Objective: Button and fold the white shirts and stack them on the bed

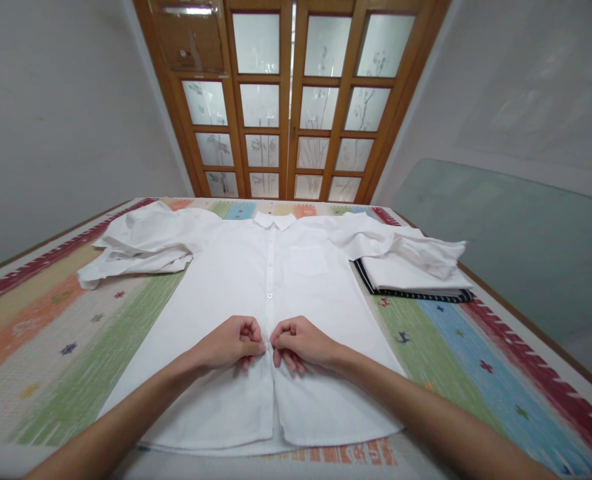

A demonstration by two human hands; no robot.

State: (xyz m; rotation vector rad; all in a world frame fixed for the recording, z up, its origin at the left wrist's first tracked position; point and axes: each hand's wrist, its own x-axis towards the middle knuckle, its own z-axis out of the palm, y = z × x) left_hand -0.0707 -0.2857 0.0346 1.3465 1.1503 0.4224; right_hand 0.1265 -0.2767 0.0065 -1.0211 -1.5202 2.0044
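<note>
A white button-up shirt (226,280) lies spread front side up, its collar at the far end and its hem toward me. Both hands meet at the front opening, below the middle of the shirt. My left hand (236,341) pinches the left edge of the placket. From the other side, my right hand (299,341) pinches the right edge, fingertips almost touching those of the left. The button between them is too small to make out. Above the hands the placket is closed, with a button (269,296) showing. Below them the two front panels part slightly at the hem.
A patterned, striped cloth (451,347) covers the table under the shirt. Folded white garments, one with black trim (416,295), lie under the right sleeve. More white fabric (136,267) is bunched at the left. A wooden door with glass panes (260,107) stands beyond the table.
</note>
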